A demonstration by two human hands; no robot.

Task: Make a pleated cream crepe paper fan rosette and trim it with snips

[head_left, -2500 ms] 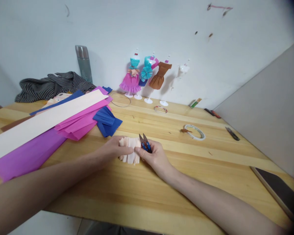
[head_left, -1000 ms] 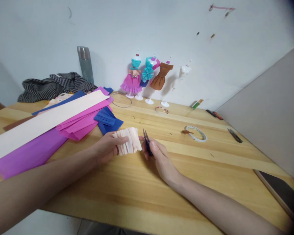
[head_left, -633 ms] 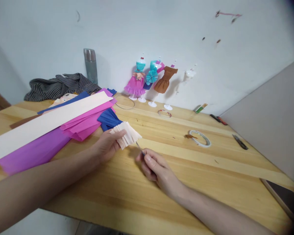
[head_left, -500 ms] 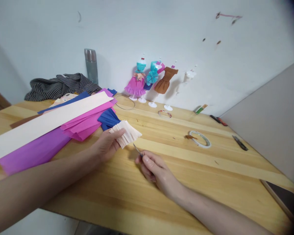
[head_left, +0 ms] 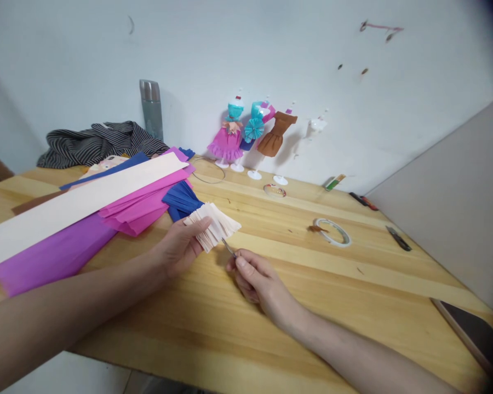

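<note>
My left hand (head_left: 176,249) pinches a pleated piece of cream crepe paper (head_left: 213,223), lifted a little above the wooden table (head_left: 271,323) and fanned out toward the right. My right hand (head_left: 257,278) is closed around a small pair of snips (head_left: 229,249); only the thin metal tips show, pointing up-left at the lower edge of the pleated paper. The snips' handles are hidden inside the fingers.
Long crepe paper strips in cream (head_left: 78,200), pink (head_left: 142,205), purple and blue (head_left: 181,200) lie at the left. Small paper-dressed mannequins (head_left: 252,137) stand by the wall, near a flask (head_left: 150,108) and striped cloth (head_left: 98,141). A tape roll (head_left: 332,231), cutters and a tablet (head_left: 470,334) lie to the right.
My left hand lifted the pleated paper off the table and turned it toward the left. My right hand drew back and rolled over, so the snips' blue handles vanished inside it.
</note>
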